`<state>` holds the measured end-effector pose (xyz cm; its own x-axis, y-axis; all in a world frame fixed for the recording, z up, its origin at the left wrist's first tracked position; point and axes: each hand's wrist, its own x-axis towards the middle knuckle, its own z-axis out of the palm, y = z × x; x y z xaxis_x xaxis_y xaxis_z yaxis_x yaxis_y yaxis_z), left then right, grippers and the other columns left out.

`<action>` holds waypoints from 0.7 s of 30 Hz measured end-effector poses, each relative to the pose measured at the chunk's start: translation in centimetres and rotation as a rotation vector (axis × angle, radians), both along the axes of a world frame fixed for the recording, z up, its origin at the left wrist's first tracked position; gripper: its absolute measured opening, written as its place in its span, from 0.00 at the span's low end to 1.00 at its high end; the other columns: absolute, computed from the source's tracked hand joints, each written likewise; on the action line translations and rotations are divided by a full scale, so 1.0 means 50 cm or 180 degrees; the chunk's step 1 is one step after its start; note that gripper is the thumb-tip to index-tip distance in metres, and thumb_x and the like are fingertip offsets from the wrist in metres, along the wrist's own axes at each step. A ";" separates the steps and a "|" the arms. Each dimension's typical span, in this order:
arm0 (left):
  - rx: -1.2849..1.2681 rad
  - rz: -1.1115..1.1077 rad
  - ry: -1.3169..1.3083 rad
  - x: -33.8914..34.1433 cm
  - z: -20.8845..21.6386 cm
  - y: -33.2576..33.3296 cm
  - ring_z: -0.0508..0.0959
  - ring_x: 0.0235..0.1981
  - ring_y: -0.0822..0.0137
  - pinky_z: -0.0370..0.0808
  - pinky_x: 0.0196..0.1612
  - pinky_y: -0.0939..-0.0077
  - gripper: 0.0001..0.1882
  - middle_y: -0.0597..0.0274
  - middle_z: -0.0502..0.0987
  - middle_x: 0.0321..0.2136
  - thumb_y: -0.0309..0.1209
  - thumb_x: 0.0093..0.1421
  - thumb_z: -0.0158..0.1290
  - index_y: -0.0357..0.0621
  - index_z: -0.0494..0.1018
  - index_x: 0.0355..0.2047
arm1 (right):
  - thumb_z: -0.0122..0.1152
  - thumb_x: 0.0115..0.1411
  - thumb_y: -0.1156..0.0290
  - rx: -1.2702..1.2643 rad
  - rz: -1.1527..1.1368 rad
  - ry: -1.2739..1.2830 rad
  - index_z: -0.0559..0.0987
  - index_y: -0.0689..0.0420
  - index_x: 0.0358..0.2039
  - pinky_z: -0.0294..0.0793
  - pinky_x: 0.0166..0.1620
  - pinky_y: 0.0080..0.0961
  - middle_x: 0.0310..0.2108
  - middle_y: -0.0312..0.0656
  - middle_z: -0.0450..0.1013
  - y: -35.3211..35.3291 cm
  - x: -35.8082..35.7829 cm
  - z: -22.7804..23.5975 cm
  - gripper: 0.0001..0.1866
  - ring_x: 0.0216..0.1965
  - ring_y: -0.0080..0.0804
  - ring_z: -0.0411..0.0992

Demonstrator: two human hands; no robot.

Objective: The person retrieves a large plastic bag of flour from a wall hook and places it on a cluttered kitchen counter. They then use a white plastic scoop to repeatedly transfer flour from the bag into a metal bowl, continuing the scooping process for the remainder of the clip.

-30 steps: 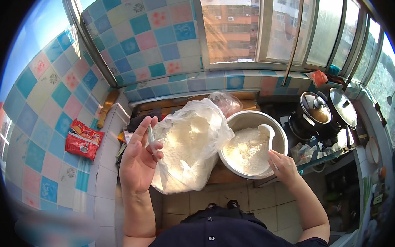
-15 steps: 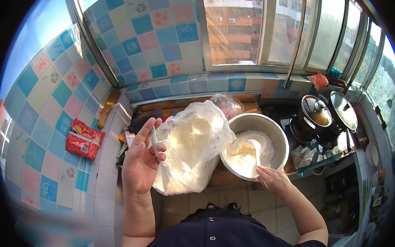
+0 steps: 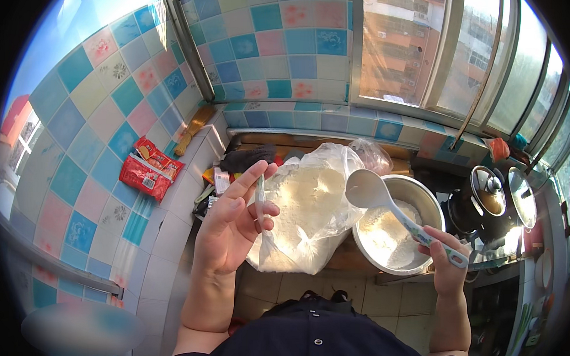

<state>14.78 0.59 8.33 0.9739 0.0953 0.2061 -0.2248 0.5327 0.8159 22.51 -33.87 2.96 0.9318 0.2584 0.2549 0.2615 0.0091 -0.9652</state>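
Note:
My left hand (image 3: 228, 229) grips the raised rim of a clear plastic bag (image 3: 336, 233) with its fingers. Inside the wide-mouthed bag lies a large heap of white flour (image 3: 300, 197). My right hand (image 3: 448, 262) is closed round the patterned handle of a white ladle (image 3: 368, 188). The ladle is up in the air, its bowl over the gap between the bag and a round metal pot (image 3: 439, 211). No heap of flour shows in the ladle's bowl. More flour (image 3: 393, 235) lies at the bottom of the pot.
Behind the flour sits another clear plastic bag (image 3: 370, 156). A lidded pot (image 3: 487, 190) stands on the stove at the right, beside a second lid (image 3: 523, 197). Red packets (image 3: 152, 170) and a straw brush (image 3: 194, 129) are on the left ledge. Windows line the far side.
My right hand has lifted the ladle out of the pot and swung its bowl left toward the bag. My left hand keeps hold of the bag's rim. The whole view has shifted.

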 end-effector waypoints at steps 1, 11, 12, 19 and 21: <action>-0.0032 0.0016 -0.0019 -0.004 -0.001 0.002 0.75 0.41 0.65 0.73 0.41 0.74 0.35 0.50 0.53 0.64 0.36 0.61 0.48 0.34 0.49 0.64 | 0.54 0.62 0.72 -0.0046 0.0298 0.0055 0.76 0.67 0.45 0.75 0.43 0.20 0.37 0.46 0.77 0.038 0.008 -0.002 0.14 0.37 0.26 0.76; -0.0047 -0.0046 -0.0013 -0.034 -0.005 0.024 0.76 0.43 0.65 0.73 0.42 0.76 0.33 0.51 0.55 0.62 0.34 0.61 0.48 0.34 0.51 0.64 | 0.57 0.57 0.70 -0.1134 0.0852 -0.1913 0.77 0.59 0.40 0.75 0.36 0.36 0.35 0.48 0.77 0.415 0.125 -0.194 0.11 0.33 0.48 0.75; -0.0053 -0.0075 -0.0031 -0.037 -0.007 0.025 0.76 0.43 0.65 0.72 0.42 0.77 0.33 0.52 0.55 0.62 0.34 0.61 0.47 0.35 0.51 0.64 | 0.57 0.57 0.70 -0.1115 0.0864 -0.1974 0.77 0.59 0.40 0.75 0.36 0.37 0.35 0.48 0.77 0.431 0.130 -0.202 0.11 0.32 0.47 0.75; 0.0133 0.0009 0.0042 -0.038 0.002 0.036 0.76 0.44 0.66 0.71 0.42 0.79 0.33 0.54 0.55 0.63 0.34 0.61 0.47 0.37 0.51 0.64 | 0.58 0.57 0.70 -0.1013 0.1489 -0.1412 0.79 0.58 0.38 0.75 0.36 0.37 0.31 0.50 0.77 0.480 0.075 -0.218 0.10 0.33 0.47 0.76; 0.0132 0.0002 0.0036 -0.036 0.003 0.041 0.75 0.44 0.67 0.71 0.43 0.78 0.33 0.54 0.55 0.63 0.34 0.61 0.47 0.37 0.51 0.64 | 0.59 0.57 0.66 -0.0922 0.1360 -0.0456 0.81 0.57 0.38 0.74 0.37 0.32 0.30 0.49 0.77 0.477 0.081 -0.198 0.11 0.31 0.44 0.76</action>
